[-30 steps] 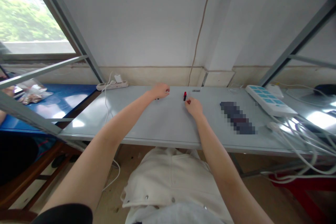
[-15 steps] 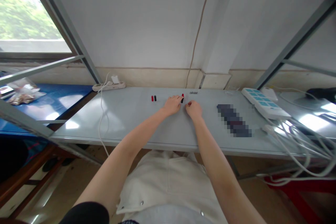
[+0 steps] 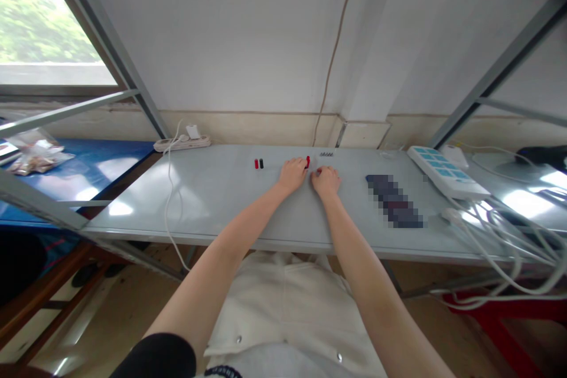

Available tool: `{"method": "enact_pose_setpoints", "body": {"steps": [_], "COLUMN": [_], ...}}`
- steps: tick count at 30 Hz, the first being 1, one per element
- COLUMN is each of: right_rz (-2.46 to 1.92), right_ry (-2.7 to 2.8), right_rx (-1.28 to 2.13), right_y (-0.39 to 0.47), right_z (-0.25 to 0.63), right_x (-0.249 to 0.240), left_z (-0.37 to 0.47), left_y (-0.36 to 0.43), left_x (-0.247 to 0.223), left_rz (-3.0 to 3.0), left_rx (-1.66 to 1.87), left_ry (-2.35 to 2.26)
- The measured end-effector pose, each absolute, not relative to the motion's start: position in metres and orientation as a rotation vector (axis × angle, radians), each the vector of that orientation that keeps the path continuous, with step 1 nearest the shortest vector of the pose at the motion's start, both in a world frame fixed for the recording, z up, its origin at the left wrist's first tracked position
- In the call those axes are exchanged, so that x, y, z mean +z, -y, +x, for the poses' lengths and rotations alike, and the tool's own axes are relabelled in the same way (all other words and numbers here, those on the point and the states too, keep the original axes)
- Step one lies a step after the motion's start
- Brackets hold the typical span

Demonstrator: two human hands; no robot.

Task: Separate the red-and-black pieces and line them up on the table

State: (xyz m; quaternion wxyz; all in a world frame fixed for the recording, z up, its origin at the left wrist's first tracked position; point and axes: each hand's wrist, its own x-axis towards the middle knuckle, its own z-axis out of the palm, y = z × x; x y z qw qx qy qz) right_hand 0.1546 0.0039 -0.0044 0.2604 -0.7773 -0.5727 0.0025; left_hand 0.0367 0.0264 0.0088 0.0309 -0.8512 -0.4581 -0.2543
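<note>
The left hand [image 3: 293,174] is laid low over a glossy pale-grey tabletop [image 3: 230,207], palm down, with its fingertips brought to a small red-and-black cylindrical piece [image 3: 307,162]. The fingers are kept close together, and the lower part of the piece is partly hidden by them; whether it is gripped or merely touched cannot be told. The right hand [image 3: 326,181] is placed just beside it, to the right and slightly nearer the table's front edge, with its fingers curled inward. Whether anything is held in them cannot be told at this size — the fingertips are mostly screened by the hand itself. The red-and-black piece is thus situated between the two hands, nearer to the left one.

Behind the right hand, toward the wall, a short row of small dark pieces [image 3: 326,155] is set out. Well to the left of the hands, a small red cylinder [image 3: 256,163] and a small black cylinder [image 3: 261,163] are stood side by side. To the right, a dark oblong item [image 3: 394,201] is seen — masked by coarse blocks — and beyond it a white power strip with blue panels [image 3: 445,171] is placed.
</note>
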Motion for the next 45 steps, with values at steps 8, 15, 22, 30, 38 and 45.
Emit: {"method": "enact_pose_setpoints", "body": {"steps": [8, 15, 22, 30, 38, 45], "right_rz": [-2.102, -2.080, -2.074, -2.032, -1.889, -1.850], "right_ry": [1.534, 1.506, 1.491, 1.613, 1.898, 1.924], "right_rx": [0.027, 0.062, 0.056, 0.008, -0.033, -0.050], "right_y": [-0.010, -0.013, -0.016, -0.007, 0.001, 0.002], "right_z": [0.154, 0.154, 0.154, 0.150, 0.140, 0.137], "right_x": [-0.007, -0.008, -0.011, -0.007, -0.002, -0.001], "left_z": [0.026, 0.012, 0.010, 0.003, 0.000, 0.001], "left_y": [-0.025, -0.010, -0.005, -0.003, -0.003, -0.005], "left_x": [0.003, -0.003, -0.010, -0.006, -0.004, -0.007], "left_rz": [-2.614, -2.535, -2.520, -2.436, -2.349, -2.353], "left_rx": [-1.191, -1.584, -1.658, -1.746, -1.825, -1.820], "left_ry": [1.427, 1.434, 1.551, 1.561, 1.595, 1.575]}}
